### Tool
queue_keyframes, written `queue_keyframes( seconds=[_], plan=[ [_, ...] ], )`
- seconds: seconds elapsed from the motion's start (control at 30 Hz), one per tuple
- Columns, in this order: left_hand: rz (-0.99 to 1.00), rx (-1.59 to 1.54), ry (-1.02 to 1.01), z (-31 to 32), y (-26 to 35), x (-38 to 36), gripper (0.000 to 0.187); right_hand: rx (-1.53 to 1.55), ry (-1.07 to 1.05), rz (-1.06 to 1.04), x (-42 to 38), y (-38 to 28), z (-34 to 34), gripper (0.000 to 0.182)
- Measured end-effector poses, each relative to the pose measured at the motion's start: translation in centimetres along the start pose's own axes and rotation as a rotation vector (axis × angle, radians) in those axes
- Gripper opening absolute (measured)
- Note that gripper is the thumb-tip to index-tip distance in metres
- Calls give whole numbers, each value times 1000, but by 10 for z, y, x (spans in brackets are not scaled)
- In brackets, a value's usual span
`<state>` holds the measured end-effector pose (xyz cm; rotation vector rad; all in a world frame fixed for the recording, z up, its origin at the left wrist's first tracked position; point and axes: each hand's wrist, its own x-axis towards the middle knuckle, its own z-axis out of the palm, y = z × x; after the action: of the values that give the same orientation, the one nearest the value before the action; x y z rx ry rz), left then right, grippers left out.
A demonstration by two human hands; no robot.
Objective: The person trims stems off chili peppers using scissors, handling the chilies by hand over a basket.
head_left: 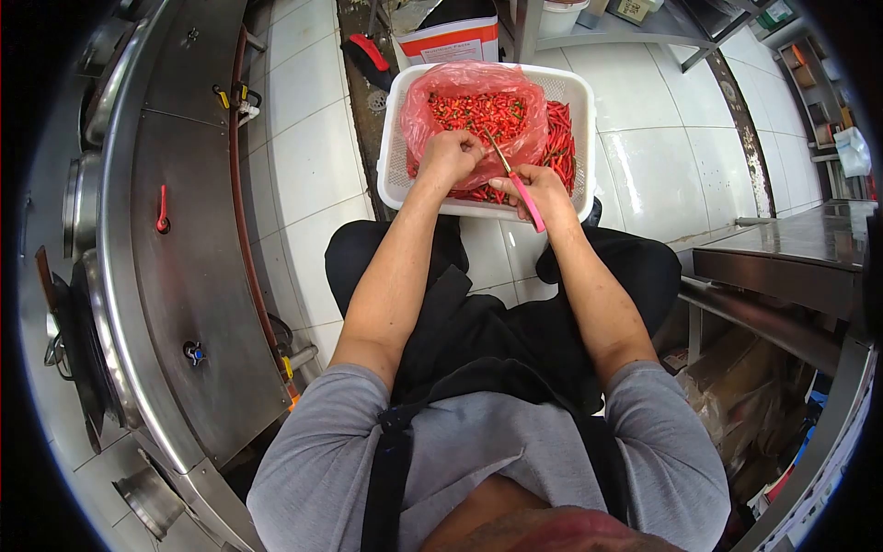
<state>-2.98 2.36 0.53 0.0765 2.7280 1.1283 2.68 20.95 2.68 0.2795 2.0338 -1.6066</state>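
Note:
My right hand (541, 189) grips scissors (525, 199) with pink handles. Their blades point up and left over a translucent red plastic bag (425, 106). Cut red chili pieces (474, 112) with some green bits lie in the bag. My left hand (452, 156) is closed in a pinch just left of the blades, above the bag's near side; what its fingertips hold is too small to make out. Bag and whole red chilies (561, 147) sit in a white plastic basket (585, 189), the chilies showing mostly along the right side.
The basket stands on white floor tiles (648, 170) in front of my knees. Behind it is a red-and-white printed package (451, 41). A steel counter (184, 267) runs along the left. On the right is a steel table (791, 248), and a metal shelf (625, 32) stands at the back.

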Motion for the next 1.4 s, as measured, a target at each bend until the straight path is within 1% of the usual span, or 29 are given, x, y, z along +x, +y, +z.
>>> queue_keyframes(
  seconds=[0.07,0.1,0.17,0.2,0.27,0.3,0.37,0.5,0.57,0.6,0.67,0.7,0.77,0.8,0.87,1.0,1.07,1.1,1.17,1.2,1.3,1.37,1.4],
  plan=[
    [-89,-81,160,1,-7,5,19,9,7,-5,2,6,1,41],
    [-88,-81,162,2,-11,7,19,50,22,-45,3,8,3,40],
    [-130,-93,273,4,-19,12,23,91,37,-86,6,13,3,40],
    [-130,-93,273,5,-22,14,23,128,30,-67,6,13,2,43],
    [-183,-329,212,7,-27,18,25,166,26,-49,4,12,2,46],
    [-182,-329,211,4,-22,17,25,149,15,-55,3,12,2,47],
    [-184,-503,200,-1,-11,12,22,131,2,-61,1,13,5,48],
    [-187,-589,146,-2,-17,15,21,147,-25,-77,2,16,8,49],
    [-158,-397,211,1,-29,21,21,135,-29,-97,4,17,8,49],
    [-159,-398,210,-2,-30,20,21,143,-27,-88,3,15,7,49],
    [-39,69,315,-9,-32,20,24,152,-22,-76,2,15,6,49],
    [-39,69,314,-10,-29,18,24,152,-20,-81,2,15,6,49],
    [-134,306,19,-13,-25,8,26,151,-21,-87,2,15,6,48],
    [-136,307,22,-11,-26,4,26,134,-16,-76,0,12,6,48],
    [-90,415,68,-1,-26,-3,24,118,-8,-63,-1,11,6,47],
    [-124,452,101,9,-34,-3,21,141,-9,-86,0,10,7,47],
    [-6,403,173,7,-35,-6,16,127,-9,-74,0,10,6,47],
    [-5,402,173,2,-32,-6,16,110,-7,-66,-1,8,5,47],
    [-62,272,99,-10,-26,-4,20,95,-2,-56,-1,9,4,48],
    [-62,273,98,-14,-22,-5,20,96,15,-70,0,10,5,48],
    [-16,203,158,-18,-20,-10,17,105,13,-104,3,14,8,49],
    [63,292,241,-6,-39,-4,21,110,-7,-125,3,15,9,49],
    [61,290,243,-4,-42,-1,21,127,-7,-114,3,15,10,48]
  ],
)
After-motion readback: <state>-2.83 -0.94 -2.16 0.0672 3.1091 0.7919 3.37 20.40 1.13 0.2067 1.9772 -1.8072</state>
